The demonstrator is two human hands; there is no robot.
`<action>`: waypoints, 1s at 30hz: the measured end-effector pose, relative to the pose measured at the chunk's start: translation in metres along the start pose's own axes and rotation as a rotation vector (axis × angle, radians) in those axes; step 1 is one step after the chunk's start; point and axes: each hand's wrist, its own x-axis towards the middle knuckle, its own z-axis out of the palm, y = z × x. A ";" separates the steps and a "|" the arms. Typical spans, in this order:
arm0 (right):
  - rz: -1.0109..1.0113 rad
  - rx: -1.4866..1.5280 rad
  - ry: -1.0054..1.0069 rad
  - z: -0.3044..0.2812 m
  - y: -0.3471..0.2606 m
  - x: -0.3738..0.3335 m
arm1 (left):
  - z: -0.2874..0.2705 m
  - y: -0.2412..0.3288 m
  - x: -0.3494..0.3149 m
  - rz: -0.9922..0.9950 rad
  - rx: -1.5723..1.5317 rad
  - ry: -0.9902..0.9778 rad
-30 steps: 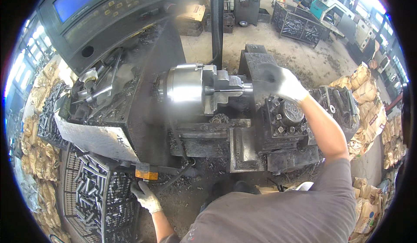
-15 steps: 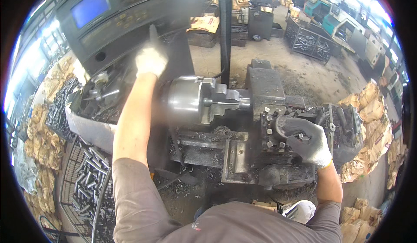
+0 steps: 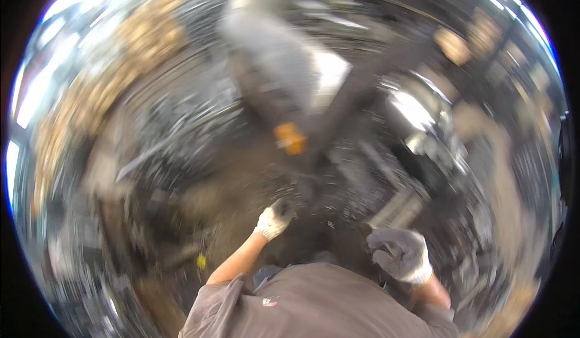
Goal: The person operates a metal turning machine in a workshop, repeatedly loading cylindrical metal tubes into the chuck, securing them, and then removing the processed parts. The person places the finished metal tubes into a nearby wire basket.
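Note:
My left hand (image 3: 275, 219), in a white glove with dark grey fingers, is low in front of my body. It is near no part of the machine that I can make out. Motion smears its fingers, so I cannot tell whether they are closed. My right hand (image 3: 402, 255), also in a grey and white glove, hangs to the right with fingers loosely curled. A gap shows between thumb and fingers, with nothing visible in it. Just beyond that hand runs a pale metal ledge of the machine (image 3: 399, 208). The shiny round chuck (image 3: 414, 109) lies further off to the right.
Most of the surroundings are blurred. A light grey curved panel (image 3: 275, 51) stands ahead, with a small orange thing (image 3: 290, 138) below it. Heaped grey metal pieces (image 3: 181, 123) lie to the left, and brown sacks (image 3: 151, 35) are stacked at the far left.
My view has swung left, so the chuck now lies right. My left hand has dropped from beside the control panel. My right hand has come off the dark round knob on the tool post.

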 end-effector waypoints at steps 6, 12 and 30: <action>0.229 0.173 -0.514 0.192 -0.027 0.074 | -0.006 -0.417 -0.441 -1.034 0.719 0.421; -0.273 -0.206 -1.012 0.440 -0.079 0.102 | 0.138 -0.393 -0.849 -2.709 -0.273 1.712; -0.704 -0.642 -1.668 0.704 -0.133 0.140 | 0.054 -0.392 -0.710 -2.115 0.524 0.997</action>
